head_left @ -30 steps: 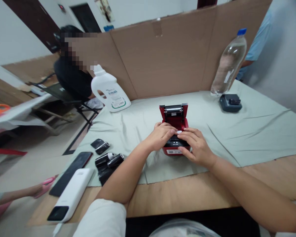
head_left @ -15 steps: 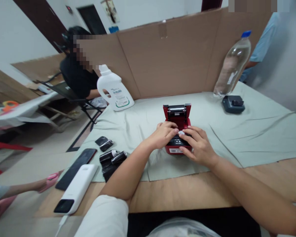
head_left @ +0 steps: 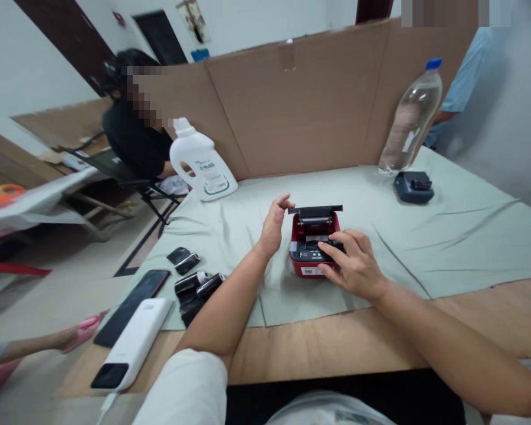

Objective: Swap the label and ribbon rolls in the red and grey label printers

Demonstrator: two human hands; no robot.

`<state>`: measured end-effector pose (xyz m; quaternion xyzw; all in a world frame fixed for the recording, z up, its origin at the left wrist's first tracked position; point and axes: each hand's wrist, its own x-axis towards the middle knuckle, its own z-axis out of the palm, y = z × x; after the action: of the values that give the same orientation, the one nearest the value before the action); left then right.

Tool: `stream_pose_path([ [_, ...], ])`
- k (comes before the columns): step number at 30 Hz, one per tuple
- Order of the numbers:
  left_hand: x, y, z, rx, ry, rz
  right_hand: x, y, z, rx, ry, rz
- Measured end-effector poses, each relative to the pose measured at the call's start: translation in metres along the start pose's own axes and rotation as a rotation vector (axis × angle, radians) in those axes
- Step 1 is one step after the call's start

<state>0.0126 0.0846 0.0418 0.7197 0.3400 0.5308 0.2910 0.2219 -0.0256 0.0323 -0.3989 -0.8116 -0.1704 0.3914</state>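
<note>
A small red printer (head_left: 305,267) with a black top sits on the pale green cloth (head_left: 446,236) in front of me. Its lid (head_left: 315,209) is tipped forward, partly lowered over the paper bay. My left hand (head_left: 273,227) is at the lid's left end, fingers bent with the fingertips on its edge. My right hand (head_left: 353,264) holds the printer's right front corner, fingers curled over the black top and thumb on the front.
Black paper rolls (head_left: 197,286), a black phone (head_left: 130,307) and a white power bank (head_left: 131,344) lie at the left. A white jug (head_left: 200,162), a clear bottle (head_left: 410,118) and a dark device (head_left: 413,186) stand before a cardboard screen (head_left: 301,100). Other people sit beyond.
My left hand has left the printer's top and gone to the lid's left end. The lid, upright before, has swung forward and down. My right hand stays on the printer.
</note>
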Motion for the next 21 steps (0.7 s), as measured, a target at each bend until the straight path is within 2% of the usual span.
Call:
stream_pose_path([
  [3,-0.002,0.014,-0.003,0.166,-0.046,0.136,0.0,-0.002,-0.001,-0.059,0.036,-0.021],
  [8,-0.001,0.032,-0.009,0.499,-0.241,0.295,0.0,0.0,0.002,-0.006,-0.011,-0.008],
  [13,0.0,0.04,-0.012,0.634,-0.363,0.276,-0.001,0.003,0.008,0.055,-0.028,0.015],
  [21,0.0,0.047,-0.012,0.699,-0.416,0.208,0.004,0.004,0.004,0.023,0.004,0.057],
])
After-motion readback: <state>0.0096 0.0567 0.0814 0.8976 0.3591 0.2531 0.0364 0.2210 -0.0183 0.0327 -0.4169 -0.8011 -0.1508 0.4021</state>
